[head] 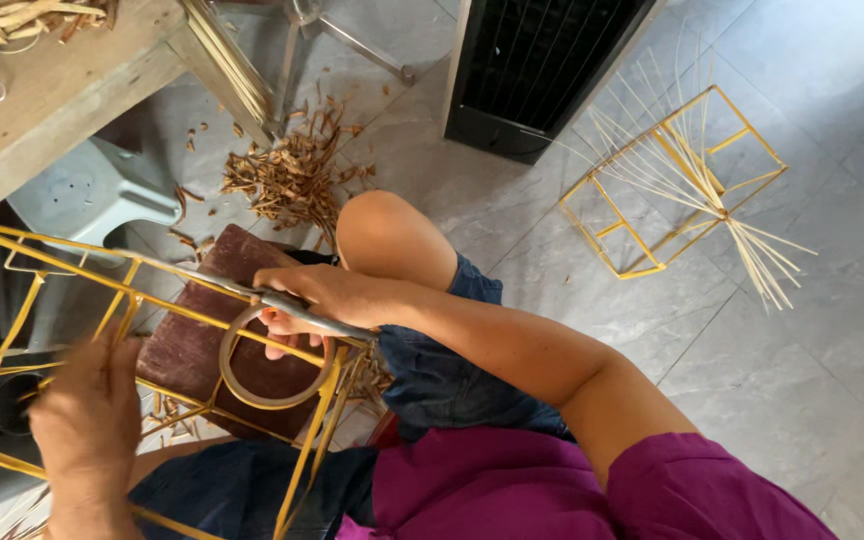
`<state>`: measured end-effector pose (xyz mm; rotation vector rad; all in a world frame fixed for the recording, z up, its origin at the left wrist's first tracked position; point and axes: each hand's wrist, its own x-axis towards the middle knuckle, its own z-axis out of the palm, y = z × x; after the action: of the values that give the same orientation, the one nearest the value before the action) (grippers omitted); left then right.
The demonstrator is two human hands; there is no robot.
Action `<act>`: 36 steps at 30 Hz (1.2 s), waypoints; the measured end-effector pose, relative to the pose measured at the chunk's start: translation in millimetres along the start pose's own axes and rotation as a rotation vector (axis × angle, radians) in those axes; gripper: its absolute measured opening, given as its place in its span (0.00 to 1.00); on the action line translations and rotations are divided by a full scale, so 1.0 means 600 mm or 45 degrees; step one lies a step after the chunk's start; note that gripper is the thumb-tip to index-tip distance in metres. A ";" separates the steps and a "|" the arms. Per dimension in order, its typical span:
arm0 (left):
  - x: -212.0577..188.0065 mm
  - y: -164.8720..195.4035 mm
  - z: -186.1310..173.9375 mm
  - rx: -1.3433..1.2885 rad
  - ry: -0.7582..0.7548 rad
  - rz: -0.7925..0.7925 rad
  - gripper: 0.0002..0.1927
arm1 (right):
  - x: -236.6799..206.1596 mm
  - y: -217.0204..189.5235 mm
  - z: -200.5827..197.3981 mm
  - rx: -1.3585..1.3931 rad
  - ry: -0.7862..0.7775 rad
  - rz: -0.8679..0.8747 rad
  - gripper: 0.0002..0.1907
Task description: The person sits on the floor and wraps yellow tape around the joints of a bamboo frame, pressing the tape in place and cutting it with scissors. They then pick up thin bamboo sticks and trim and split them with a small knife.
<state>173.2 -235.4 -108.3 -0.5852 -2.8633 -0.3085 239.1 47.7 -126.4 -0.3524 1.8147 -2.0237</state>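
The right hand clamps a tape roll against the yellow bamboo frame — steadying it — while the left hand (blurred) grips a frame bar.

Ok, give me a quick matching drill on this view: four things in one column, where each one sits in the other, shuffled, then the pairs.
Things:
1. tape ring
2. second yellow frame
3. pile of brown shavings
4. grey plastic stool

Places:
A. on the grey floor tiles at upper right, with thin pale strips through it
B. under the wooden table edge at upper left
C. by the right hand, against the near yellow frame
D. on the floor beyond the bare knee, near the black unit

Pairs: 1-C, 2-A, 3-D, 4-B
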 end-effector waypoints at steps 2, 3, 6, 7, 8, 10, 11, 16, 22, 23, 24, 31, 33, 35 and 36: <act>-0.013 -0.017 0.014 -0.069 -0.129 -0.156 0.14 | -0.005 -0.001 0.005 0.036 -0.043 0.035 0.10; -0.016 -0.028 0.017 -0.229 -0.148 -0.175 0.13 | -0.009 -0.002 0.008 0.055 -0.059 0.023 0.09; -0.022 -0.046 0.031 -0.383 -0.207 -0.184 0.12 | -0.023 -0.003 0.019 0.114 -0.068 0.030 0.09; -0.020 -0.050 0.034 -0.377 -0.219 -0.183 0.12 | -0.030 -0.003 0.026 0.132 -0.043 0.054 0.09; -0.020 -0.051 0.035 -0.270 -0.116 -0.103 0.12 | -0.035 -0.002 0.032 0.145 -0.026 0.078 0.09; -0.019 -0.048 0.032 -0.054 0.082 0.035 0.11 | -0.047 0.000 0.044 0.265 -0.001 0.118 0.09; -0.023 -0.049 0.021 -0.191 0.008 -0.090 0.10 | -0.053 0.002 0.051 0.322 0.007 0.145 0.09; -0.036 -0.024 -0.069 -0.510 -0.048 -0.363 0.10 | -0.074 0.009 0.070 0.082 0.220 -0.008 0.13; -0.048 0.033 -0.216 -0.646 0.416 -0.229 0.09 | -0.065 -0.020 0.087 0.019 0.507 -0.279 0.15; -0.049 0.042 -0.236 -0.721 0.461 -0.249 0.10 | -0.062 -0.037 0.089 0.062 0.586 -0.243 0.16; -0.049 0.051 -0.254 -0.800 0.508 -0.263 0.10 | -0.057 -0.056 0.089 0.215 0.667 -0.382 0.13; -0.062 0.093 -0.323 -0.663 0.975 0.230 0.16 | -0.086 -0.300 0.009 -0.669 1.285 -0.944 0.17; -0.080 0.093 -0.313 -0.555 1.067 0.354 0.15 | -0.095 -0.362 -0.006 -1.032 1.339 -0.955 0.17; -0.088 0.072 -0.292 -0.536 1.059 0.407 0.15 | -0.092 -0.404 -0.022 -1.211 1.275 -0.890 0.16; -0.091 0.058 -0.275 -0.579 1.015 0.401 0.15 | -0.088 -0.419 -0.034 -1.296 1.233 -0.841 0.16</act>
<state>262.1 -264.0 42.1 -0.7573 -1.9083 -0.9086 246.0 109.5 123.5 -0.2566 3.7121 -1.4624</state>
